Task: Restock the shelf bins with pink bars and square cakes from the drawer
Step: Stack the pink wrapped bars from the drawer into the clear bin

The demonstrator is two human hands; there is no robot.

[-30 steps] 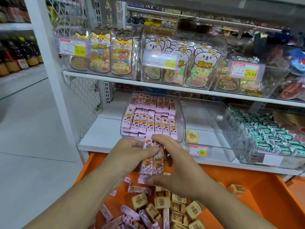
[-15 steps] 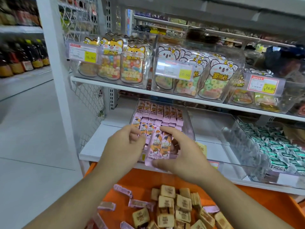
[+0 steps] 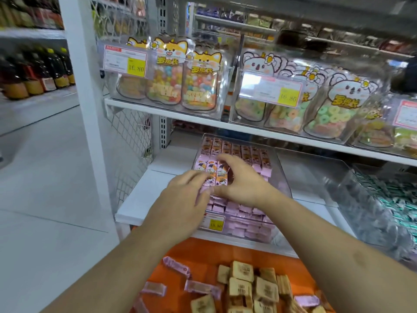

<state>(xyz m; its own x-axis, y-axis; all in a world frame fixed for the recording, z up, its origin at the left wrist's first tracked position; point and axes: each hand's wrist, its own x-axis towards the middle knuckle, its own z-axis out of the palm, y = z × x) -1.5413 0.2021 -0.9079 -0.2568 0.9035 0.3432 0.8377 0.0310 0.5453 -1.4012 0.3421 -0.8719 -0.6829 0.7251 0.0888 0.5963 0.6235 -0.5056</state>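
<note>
Both hands hold a small row of pink bars point(image 3: 213, 173) over the clear bin point(image 3: 281, 175) of pink bars on the lower shelf. My left hand point(image 3: 185, 199) grips the row's left end. Fingers and thumb of my right hand point(image 3: 242, 179) curl round its right side. The held bars sit above the bin's front rows, near the stacked bars at the back point(image 3: 237, 151). Below, the orange drawer point(image 3: 194, 251) holds loose pink bars point(image 3: 177, 266) and a heap of square cakes point(image 3: 252, 288).
A clear bin point(image 3: 316, 177) to the right of the pink-bar bin shows no goods. Further right stands a bin of green-wrapped sweets point(image 3: 388, 204). The upper shelf point(image 3: 158, 109) carries bins of candy pouches point(image 3: 167, 77). A white post point(image 3: 83, 109) and mesh panel border the left side.
Both hands have risen from above the drawer and carried the row of pink bars forward over the bin. The view has tilted and moved closer to the shelf.
</note>
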